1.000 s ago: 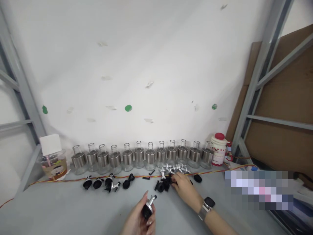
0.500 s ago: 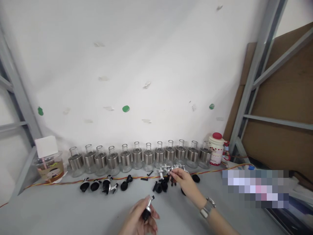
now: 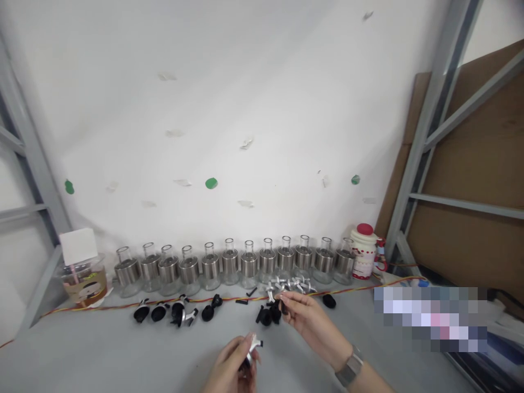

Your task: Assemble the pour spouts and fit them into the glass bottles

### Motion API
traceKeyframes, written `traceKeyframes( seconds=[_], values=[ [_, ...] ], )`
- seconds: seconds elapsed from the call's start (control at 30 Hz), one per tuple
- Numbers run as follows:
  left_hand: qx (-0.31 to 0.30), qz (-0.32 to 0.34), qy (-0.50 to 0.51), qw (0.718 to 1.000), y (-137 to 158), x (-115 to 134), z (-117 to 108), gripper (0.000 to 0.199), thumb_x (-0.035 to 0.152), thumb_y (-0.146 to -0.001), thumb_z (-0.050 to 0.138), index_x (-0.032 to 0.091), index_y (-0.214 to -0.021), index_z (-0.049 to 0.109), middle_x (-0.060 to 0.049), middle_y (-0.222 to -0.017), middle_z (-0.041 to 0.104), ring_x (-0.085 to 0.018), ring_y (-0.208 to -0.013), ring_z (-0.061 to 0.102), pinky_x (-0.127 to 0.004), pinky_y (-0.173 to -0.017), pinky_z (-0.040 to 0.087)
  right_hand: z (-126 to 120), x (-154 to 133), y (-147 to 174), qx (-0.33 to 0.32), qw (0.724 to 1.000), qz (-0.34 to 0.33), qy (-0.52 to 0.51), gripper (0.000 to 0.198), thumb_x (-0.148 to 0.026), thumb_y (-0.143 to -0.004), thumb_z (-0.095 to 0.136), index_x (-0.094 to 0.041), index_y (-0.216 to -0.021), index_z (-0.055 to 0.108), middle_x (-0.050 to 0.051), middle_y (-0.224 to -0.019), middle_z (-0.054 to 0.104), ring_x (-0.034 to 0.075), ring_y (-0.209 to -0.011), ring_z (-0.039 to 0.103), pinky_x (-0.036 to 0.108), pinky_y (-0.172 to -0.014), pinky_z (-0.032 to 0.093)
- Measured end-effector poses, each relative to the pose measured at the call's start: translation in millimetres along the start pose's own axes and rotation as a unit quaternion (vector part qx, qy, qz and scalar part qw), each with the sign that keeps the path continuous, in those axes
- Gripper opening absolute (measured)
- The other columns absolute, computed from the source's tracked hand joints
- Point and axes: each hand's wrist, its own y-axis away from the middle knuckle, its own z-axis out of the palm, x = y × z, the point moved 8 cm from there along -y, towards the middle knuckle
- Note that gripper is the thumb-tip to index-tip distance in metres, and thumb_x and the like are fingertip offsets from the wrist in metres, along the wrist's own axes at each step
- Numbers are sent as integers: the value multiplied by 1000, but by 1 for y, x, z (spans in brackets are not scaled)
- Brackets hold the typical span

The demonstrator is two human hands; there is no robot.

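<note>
Left fingers [image 3: 242,349] grip a spout [image 3: 254,344] — freshly tipped, nozzle [image 3: 261,344] now pointing right. Right hand [image 3: 308,316] slightly back from silver parts [image 3: 280,284] — its hold, cannot tell.

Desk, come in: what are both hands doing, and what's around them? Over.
Left hand: holding a silver-and-black spout. Right hand: by the black parts, its hold unclear. Beyond: glass bottles in a row, twisted wire before them.

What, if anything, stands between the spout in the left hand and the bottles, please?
Only low things on the table: the wire and loose parts lie before the bottles. Above them, nothing visible blocks the spout.
</note>
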Motion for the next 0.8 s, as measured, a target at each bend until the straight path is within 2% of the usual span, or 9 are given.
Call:
traceKeyframes(
  seconds=[0.1,0.2,0.33,0.47,0.57,0.63,0.73,0.8],
  values=[
    [6,-9,14,1000,2,0,-1,42,51,-56,73,15,-68,54,3,-52,54,-7,-40,47,-17,-38,36,1,3,0,-20,999,7,-29,19,-31,-66,72,-15,-72,65,2,-68,62,9,-59,53,22,-59,40],
    [-40,14,-14,999,-1,3,5,43,53,-57,71,15,-65,52,4,-51,53,-7,-36,47,-19,-38,36,2,6,1,-17,999,19,-48,22,-36,-66,71,-17,-74,62,2,-67,62,9,-52,50,22,-53,37],
    [-85,56,-51,993,-6,5,10,48,56,-51,72,17,-63,47,5,-53,53,-8,-35,49,-21,-41,38,4,3,2,-17,1000,1,14,27,-37,-63,73,-14,-74,65,-2,-58,54,5,-45,38,20,-48,30],
    [-63,103,-156,980,-4,9,5,46,59,-59,65,19,-64,43,7,-39,46,-9,-37,48,-21,-44,40,12,3,5,-51,996,-12,76,29,-40,-68,69,-12,-76,68,-3,-55,48,5,-45,31,21,-47,24],
    [-40,123,-213,968,3,12,3,45,61,-62,60,20,-69,43,8,-40,45,-9,-39,46,-21,-45,40,21,8,9,-78,994,-1,78,32,-43,-73,63,-12,-79,68,-9,-43,30,4,-39,19,22,-43,15],
    [-39,120,-218,968,7,13,4,45,62,-63,58,20,-73,44,8,-43,46,-10,-40,46,-21,-45,39,28,12,13,-81,995,18,57,32,-43,-73,63,-12,-78,68,-10,-44,25,4,-40,15,22,-42,13],
    [-34,128,-233,963,12,17,7,42,60,-65,58,21,-74,44,9,-43,42,-9,-41,43,-19,-45,36,38,19,20,-83,995,48,15,32,-43,-72,64,-13,-82,69,-8,-49,30,4,-42,18,21,-42,13],
    [-16,134,-255,957,16,21,6,39,57,-67,58,22,-73,42,9,-42,38,-9,-40,40,-18,-44,32,44,20,24,-93,994,46,18,31,-40,-69,67,-14,-88,68,-7,-52,37,3,-43,25,19,-42,17]
  ],
)
